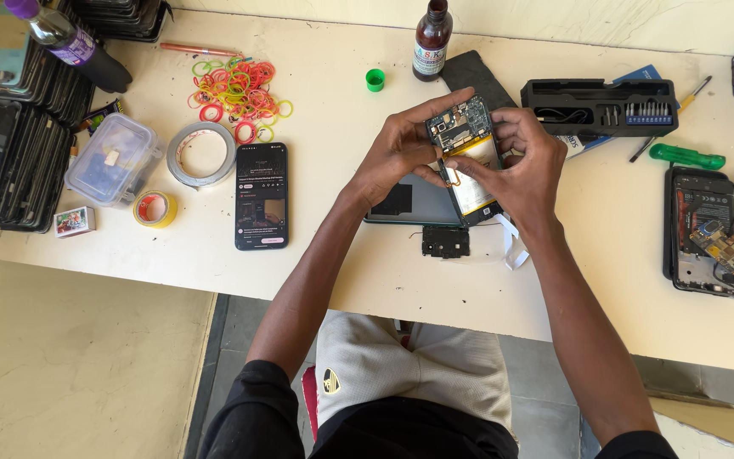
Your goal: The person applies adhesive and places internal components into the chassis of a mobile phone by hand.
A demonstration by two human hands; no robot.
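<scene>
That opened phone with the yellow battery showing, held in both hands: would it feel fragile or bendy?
The opened black phone probably stays stiff, since its frame looks rigid. It is likely fragile: the circuit board and yellow battery lie bare. The left hand and right hand grip its edges, suggesting careful handling.

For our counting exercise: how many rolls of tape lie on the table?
2. A large grey roll lies beside the clear plastic box; a small yellow roll sits just below it, near the table's front edge. Others may be hidden.
</scene>
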